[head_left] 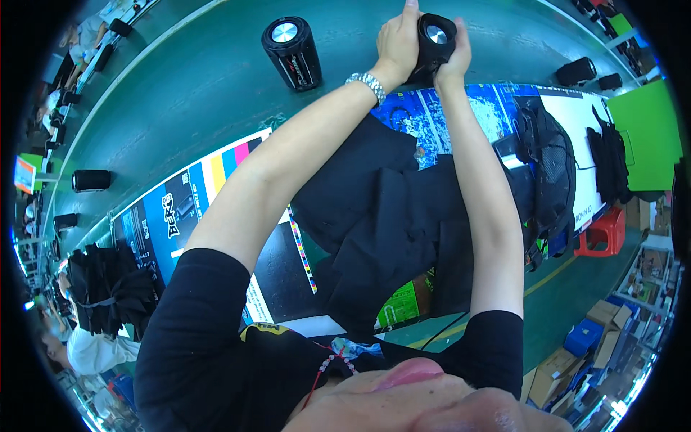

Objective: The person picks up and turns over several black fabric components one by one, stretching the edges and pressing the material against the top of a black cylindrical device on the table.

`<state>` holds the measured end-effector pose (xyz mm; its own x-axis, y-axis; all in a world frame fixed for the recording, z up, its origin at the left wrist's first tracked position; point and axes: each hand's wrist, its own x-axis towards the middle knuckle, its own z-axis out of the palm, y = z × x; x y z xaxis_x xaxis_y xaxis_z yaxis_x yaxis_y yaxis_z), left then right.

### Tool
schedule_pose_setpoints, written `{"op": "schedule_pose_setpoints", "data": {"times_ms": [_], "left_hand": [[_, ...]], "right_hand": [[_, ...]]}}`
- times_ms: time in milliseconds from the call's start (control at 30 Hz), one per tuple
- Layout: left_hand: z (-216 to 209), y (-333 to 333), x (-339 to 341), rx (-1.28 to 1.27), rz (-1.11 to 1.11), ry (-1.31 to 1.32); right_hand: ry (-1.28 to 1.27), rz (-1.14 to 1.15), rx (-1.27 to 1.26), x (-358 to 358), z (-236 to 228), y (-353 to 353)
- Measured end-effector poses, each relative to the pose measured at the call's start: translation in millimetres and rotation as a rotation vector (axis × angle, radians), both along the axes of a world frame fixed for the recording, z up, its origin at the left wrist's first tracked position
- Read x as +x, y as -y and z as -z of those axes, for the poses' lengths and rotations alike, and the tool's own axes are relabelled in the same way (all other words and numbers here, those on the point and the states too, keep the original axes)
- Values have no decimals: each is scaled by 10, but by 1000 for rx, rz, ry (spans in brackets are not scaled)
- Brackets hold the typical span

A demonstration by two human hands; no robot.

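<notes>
Going by size, the green table [345,43] gets first mention, then the heap of black cloth [389,216] piled over some printed sheets [219,169] close to the body; that stuff looks soft and floppy. Next down, a standing speaker [294,56], black and drum-shaped, can be seen on the table, not touched by either hand. The held speaker [430,53] is gripped at the far edge of the sheets, past the cloth, with one round end facing up. It's clamped from both sides, left hand [398,49] on one flank and right hand [456,59] on the other, though some fingertips are hidden, so their exact spots can't be told. Judging by looks, it'd be stiff and kinda hefty for its size, maybe slippery if the shell's smooth. Best taken round the barrel with both palms, and pressure should be kept off the silver disc [436,34], which could get dented or scratched.
</notes>
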<state>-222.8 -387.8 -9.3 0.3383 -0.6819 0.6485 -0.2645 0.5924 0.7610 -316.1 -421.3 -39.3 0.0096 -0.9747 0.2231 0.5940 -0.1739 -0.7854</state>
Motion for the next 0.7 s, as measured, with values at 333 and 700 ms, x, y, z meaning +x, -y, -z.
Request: {"op": "schedule_pose_setpoints", "data": {"times_ms": [333,700], "left_hand": [[220,66,-5,488,179,-268],[-403,-1676,846,339,269,-69]], "right_hand": [[-1016,529,-559,-309,353,41],[-80,645,122,-703,-992,-460]]}}
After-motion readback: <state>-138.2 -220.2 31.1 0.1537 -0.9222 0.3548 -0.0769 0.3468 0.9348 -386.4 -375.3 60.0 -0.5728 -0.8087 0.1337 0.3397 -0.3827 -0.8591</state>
